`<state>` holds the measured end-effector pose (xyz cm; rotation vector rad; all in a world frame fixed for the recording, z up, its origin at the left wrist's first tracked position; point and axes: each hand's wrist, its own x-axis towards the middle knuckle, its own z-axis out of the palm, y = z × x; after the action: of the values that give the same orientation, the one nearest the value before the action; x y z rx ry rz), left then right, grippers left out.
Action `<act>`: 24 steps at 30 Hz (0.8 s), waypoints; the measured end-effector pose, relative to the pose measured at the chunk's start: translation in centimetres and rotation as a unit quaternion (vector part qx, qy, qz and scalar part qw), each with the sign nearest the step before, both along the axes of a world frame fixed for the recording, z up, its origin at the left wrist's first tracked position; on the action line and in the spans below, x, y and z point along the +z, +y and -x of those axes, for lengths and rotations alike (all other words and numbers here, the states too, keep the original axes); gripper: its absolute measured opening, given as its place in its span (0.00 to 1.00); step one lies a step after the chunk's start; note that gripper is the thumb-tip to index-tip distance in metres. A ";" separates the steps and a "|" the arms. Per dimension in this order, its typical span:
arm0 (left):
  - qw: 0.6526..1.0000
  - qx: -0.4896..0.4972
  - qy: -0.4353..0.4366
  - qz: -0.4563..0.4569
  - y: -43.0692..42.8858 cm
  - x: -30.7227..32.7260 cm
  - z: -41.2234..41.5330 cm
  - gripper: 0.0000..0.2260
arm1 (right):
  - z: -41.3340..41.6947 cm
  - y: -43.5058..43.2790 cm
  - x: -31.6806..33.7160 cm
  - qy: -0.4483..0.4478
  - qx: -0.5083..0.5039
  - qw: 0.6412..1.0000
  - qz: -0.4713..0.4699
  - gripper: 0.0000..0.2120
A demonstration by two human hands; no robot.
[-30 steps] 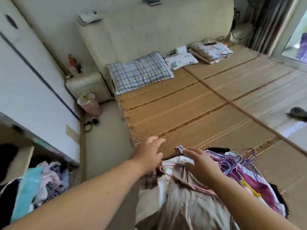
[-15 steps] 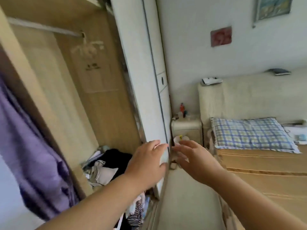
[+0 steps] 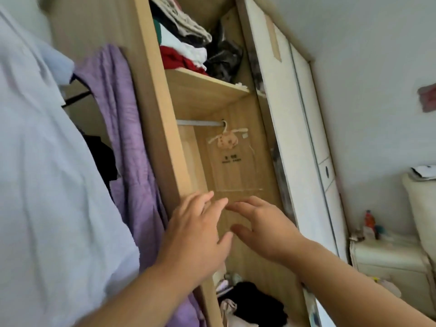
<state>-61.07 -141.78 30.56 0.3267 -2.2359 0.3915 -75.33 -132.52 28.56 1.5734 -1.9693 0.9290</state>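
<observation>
**Q:** What did the pic show at the wardrobe (image 3: 262,128)?

**A:** Both hands were raised in front of the open hanging bay; left hand (image 3: 195,234) had fingers spread & loose, gripping nothing, and overlapped the edge of the upright panel (image 3: 162,138); touching or not, couldn't tell; right hand (image 3: 264,230) was likewise released & empty, just beside it.

**Q:** And the thing they reached for?

**A:** The clear cover (image 3: 236,171) hung on a hanger (image 3: 226,135) from the rail (image 3: 200,123) at the bay's back; its lower edge sat just above the fingertips, apart from them; no contact yet.

**Q:** How far along, approx.?

**A:** Early, by the look of it; the rail carried that one hanger only; a heap of clothes (image 3: 254,305) lay loose on the bay's floor, unhung; folded clothes (image 3: 184,50) sat on the shelf (image 3: 203,90) above; a purple garment (image 3: 127,138) & a pale shirt (image 3: 47,185) hung past the upright panel. Nothing was in hand, so the grab itself was left to do, then whatever followed w/ the cover.
</observation>
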 end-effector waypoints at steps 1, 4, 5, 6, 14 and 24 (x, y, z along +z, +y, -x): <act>0.999 0.021 0.023 0.012 -0.6 1.0 0.0 0.28 | 0.4 -1.2 1.1 0.005 0.014 1.000 0.012 0.23; 0.992 0.093 0.078 0.047 -2.3 4.0 0.3 0.34 | 1.7 -4.5 4.1 0.013 0.050 0.998 0.044 0.22; 0.988 0.114 0.094 0.051 -2.9 5.0 0.6 0.37 | 2.2 -5.6 5.0 0.014 0.061 0.997 0.050 0.22; 0.984 0.132 0.110 0.053 -3.5 6.0 0.8 0.40 | 2.8 -6.7 6.1 0.017 0.073 0.996 0.057 0.22; 0.952 0.208 0.214 0.067 -5.8 13.2 4.4 0.45 | 7.2 -16.7 14.3 -0.001 0.162 0.986 0.042 0.25; 0.904 0.256 0.341 0.034 -6.3 14.3 7.2 0.44 | 6.2 -27.5 16.4 -0.172 0.342 0.923 -0.035 0.23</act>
<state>-68.28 -148.08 44.87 0.8749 -1.4241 0.5288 -81.54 -160.00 44.95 2.3400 -1.6690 1.4986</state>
